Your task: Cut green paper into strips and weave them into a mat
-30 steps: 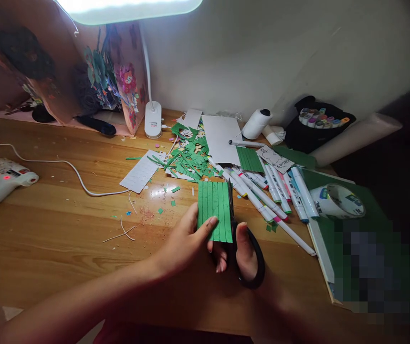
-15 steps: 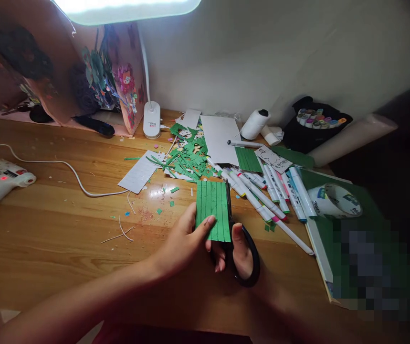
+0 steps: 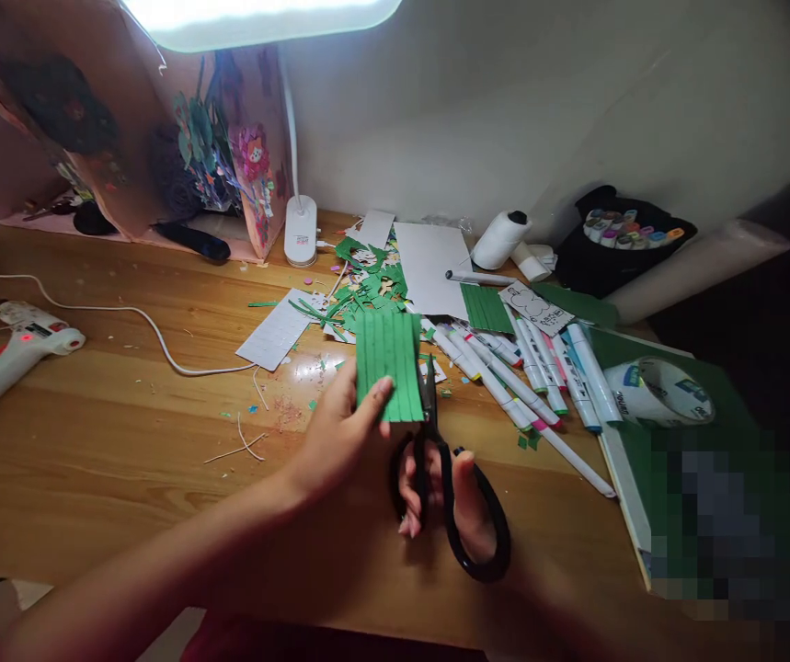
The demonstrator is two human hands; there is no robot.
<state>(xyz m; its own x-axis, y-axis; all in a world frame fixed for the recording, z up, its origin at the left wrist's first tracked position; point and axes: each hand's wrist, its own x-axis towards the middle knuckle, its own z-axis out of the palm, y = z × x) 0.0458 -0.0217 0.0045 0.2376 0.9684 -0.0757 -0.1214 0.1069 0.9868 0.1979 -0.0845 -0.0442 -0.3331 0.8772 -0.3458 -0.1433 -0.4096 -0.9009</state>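
So the left hand is pinching a lined, green rectangular card above the brown wooden desk, while the right hand is gripping black-handled metal scissors beside it. Card's looking light, stiffish, creasable; I'm favouring holding its lower left.

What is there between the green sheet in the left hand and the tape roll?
In the head view: first the scissors, then several markers.
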